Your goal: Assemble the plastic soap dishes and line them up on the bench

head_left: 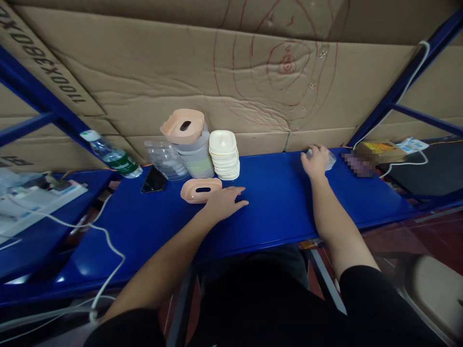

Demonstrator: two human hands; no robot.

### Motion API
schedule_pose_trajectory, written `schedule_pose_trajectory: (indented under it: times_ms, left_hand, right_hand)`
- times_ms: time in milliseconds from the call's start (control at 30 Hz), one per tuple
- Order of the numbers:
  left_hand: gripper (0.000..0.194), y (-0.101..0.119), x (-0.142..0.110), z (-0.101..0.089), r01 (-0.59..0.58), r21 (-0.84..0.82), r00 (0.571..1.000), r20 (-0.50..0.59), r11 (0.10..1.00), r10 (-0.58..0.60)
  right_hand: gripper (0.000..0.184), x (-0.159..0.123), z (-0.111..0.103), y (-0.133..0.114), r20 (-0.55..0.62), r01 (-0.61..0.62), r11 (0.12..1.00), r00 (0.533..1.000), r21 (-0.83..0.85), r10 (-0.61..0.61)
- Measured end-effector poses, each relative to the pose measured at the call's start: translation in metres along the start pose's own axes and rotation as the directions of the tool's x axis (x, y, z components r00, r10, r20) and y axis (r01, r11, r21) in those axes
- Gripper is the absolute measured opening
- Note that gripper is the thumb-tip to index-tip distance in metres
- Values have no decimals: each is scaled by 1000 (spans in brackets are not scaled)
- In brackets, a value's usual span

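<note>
On the blue tabletop, my left hand (224,201) rests beside a peach plastic oval piece with a slot (188,192) and partly covers it. The fingers of this hand are stretched out, with the thumb apart. Farther right, my right hand (317,161) is closed over a small clear plastic container (330,161); part of it is hidden under the palm. Behind my left hand stand a pile of cream square lids (224,156) and a stack of grey containers (197,161). A second peach piece (195,127) sits tilted on top of the grey stack.
Nested clear plastic containers (167,161), a black phone (154,180) and a water bottle (121,161) stand or lie to the left. A cardboard box (388,152) is at the right end. Cardboard (162,62) walls the back; a white cable (112,241) hangs at the left.
</note>
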State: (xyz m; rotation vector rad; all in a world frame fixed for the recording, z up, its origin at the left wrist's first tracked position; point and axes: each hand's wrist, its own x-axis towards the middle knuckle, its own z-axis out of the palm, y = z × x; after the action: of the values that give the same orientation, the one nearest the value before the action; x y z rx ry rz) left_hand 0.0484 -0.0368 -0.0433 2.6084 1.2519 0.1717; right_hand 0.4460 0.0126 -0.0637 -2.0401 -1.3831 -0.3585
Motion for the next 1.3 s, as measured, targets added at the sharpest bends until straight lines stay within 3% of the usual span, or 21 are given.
schedule_pose_trajectory:
  times_ms: [100, 200, 400, 567, 767, 933, 1133, 1300]
  left_hand:
    - [57, 0, 0, 0, -3, -1, 1000, 6, 1000, 3]
    - [57, -1, 0, 0, -6, 0, 1000, 6, 1000, 6]
    - [59, -2, 0, 1, -14, 6, 1000, 11, 1000, 14]
    - [58, 0, -2, 0, -20, 10, 1000, 6, 1000, 20]
    - [57, -1, -2, 2, -31, -32, 999, -13, 999, 31]
    - [56, -4, -2, -2, -83, -100, 995, -68, 991, 76]
    - [43, -12, -1, -8, -108, -95, 949, -307, 990, 74]
    - [36, -25, 2, -7, -86, -99, 866, -500, 991, 25]
  right_hand:
    - [50, 2, 8, -6, 39, 18, 997, 999, 79, -21]
    - [52, 3, 16, 1, 68, -60, 992, 996, 110, 52]
    - [69, 6, 26, 28, 180, -240, 953, 962, 186, 207]
    - [83, 8, 32, 39, 241, -287, 946, 939, 154, 245]
    - [82, 8, 38, 37, 356, -198, 977, 921, 80, 157]
    - [73, 3, 43, 20, 451, -62, 997, 892, 46, 35]
    - [73, -7, 44, -3, 595, 155, 987, 791, 30, -142]
    - [75, -9, 41, -5, 611, 179, 984, 777, 12, -149]
